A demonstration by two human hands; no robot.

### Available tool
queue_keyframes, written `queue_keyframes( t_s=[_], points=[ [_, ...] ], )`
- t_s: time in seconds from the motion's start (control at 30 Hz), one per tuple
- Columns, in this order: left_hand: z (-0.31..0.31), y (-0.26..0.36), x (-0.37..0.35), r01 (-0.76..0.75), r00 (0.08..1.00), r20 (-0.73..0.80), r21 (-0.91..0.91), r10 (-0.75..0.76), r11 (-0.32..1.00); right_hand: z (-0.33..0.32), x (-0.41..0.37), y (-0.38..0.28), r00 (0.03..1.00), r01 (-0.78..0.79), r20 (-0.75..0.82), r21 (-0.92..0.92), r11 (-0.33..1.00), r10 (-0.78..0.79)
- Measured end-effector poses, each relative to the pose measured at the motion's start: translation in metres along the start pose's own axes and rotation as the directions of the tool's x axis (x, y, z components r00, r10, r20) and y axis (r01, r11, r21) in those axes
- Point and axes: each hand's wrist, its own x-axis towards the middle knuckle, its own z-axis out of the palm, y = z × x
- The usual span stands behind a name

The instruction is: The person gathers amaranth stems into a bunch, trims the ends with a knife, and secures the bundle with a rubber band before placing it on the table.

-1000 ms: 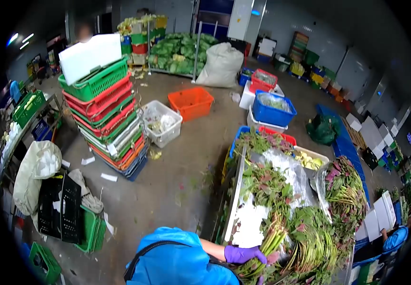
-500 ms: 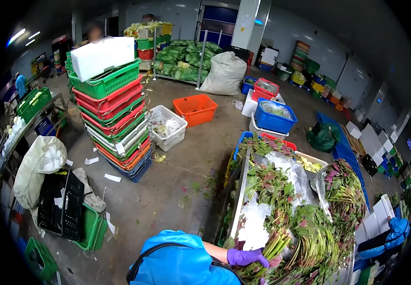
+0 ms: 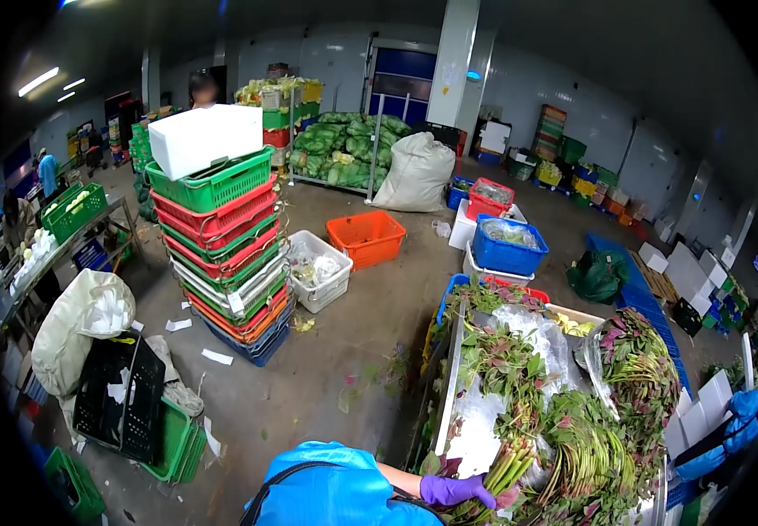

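My left hand (image 3: 456,490), in a purple glove, is closed around a bunch of leafy greens (image 3: 510,465) at the bottom of the view. The bunch has thick pale-green stems and green and purplish leaves, like red amaranth. A blue sleeve (image 3: 322,482) covers most of that arm. Just right of the hand, a larger heap of the same greens (image 3: 585,456) lies with its stems fanned out. Clear plastic (image 3: 475,425) shows beneath and between the leaves on the metal-edged table (image 3: 446,394). My right hand is not visible.
Left of me stands a tall stack of crates (image 3: 221,254) topped by a white foam box (image 3: 206,140); a person is behind it. An orange crate (image 3: 366,240) and a white crate (image 3: 317,285) sit on the floor. Another worker in blue (image 3: 734,430) is at far right.
The view has shifted slightly, so the surroundings sit a little lower and the crate stack farther right. My left hand stays on the bunch with little visible movement.
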Motion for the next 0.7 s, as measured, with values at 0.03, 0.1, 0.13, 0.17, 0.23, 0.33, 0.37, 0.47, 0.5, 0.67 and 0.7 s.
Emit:
queue_keyframes(
  t_s=[0.03, 0.1, 0.13, 0.17, 0.23, 0.33, 0.37, 0.47, 0.5, 0.67, 0.7],
  points=[
    [0.003, 0.003, 0.000, 0.003, 1.000, 0.008, 0.004, -0.003, 1.000, 0.000, -0.002, 0.000, 1.000, 0.000, -0.001, 0.001, 1.000, 0.000],
    [0.013, 0.015, -0.001, 0.014, 0.998, 0.061, -0.008, -0.014, 1.000, -0.001, -0.005, 0.001, 1.000, -0.002, -0.004, 0.010, 1.000, 0.002],
    [0.017, 0.019, -0.001, 0.020, 0.996, 0.087, -0.014, -0.019, 1.000, -0.002, -0.006, 0.001, 1.000, -0.006, -0.006, 0.015, 1.000, 0.006],
    [0.013, 0.010, 0.001, 0.023, 0.995, 0.095, -0.013, -0.021, 1.000, -0.003, -0.008, 0.002, 1.000, -0.005, -0.009, 0.018, 1.000, 0.006],
    [0.000, -0.014, 0.008, 0.030, 0.997, 0.079, -0.166, -0.017, 0.986, -0.004, -0.011, 0.003, 1.000, -0.011, -0.014, 0.029, 1.000, 0.012],
    [-0.003, -0.018, 0.011, 0.075, 0.985, 0.168, -0.166, -0.047, 0.983, -0.006, -0.017, 0.005, 0.999, -0.023, -0.026, 0.047, 0.999, 0.025],
    [-0.001, -0.020, 0.011, 0.072, 0.983, 0.177, -0.162, -0.043, 0.984, -0.009, -0.019, 0.007, 0.999, -0.030, -0.024, 0.048, 0.998, 0.031],
    [0.001, -0.021, 0.013, 0.070, 0.981, 0.191, -0.150, -0.040, 0.986, -0.007, -0.025, 0.006, 0.998, -0.038, -0.051, 0.072, 0.997, 0.041],
    [0.001, -0.022, 0.014, 0.074, 0.980, 0.196, -0.146, -0.044, 0.987, -0.007, -0.028, 0.007, 0.997, -0.045, -0.053, 0.078, 0.996, 0.049],
    [-0.006, -0.032, 0.027, 0.060, 0.972, 0.234, -0.154, -0.022, 0.986, -0.008, -0.038, 0.010, 0.994, -0.050, -0.089, 0.131, 0.990, 0.062],
    [-0.012, -0.034, 0.034, 0.074, 0.960, 0.277, -0.140, -0.033, 0.987, -0.007, -0.041, 0.010, 0.993, -0.054, -0.093, 0.142, 0.988, 0.067]
  ],
)
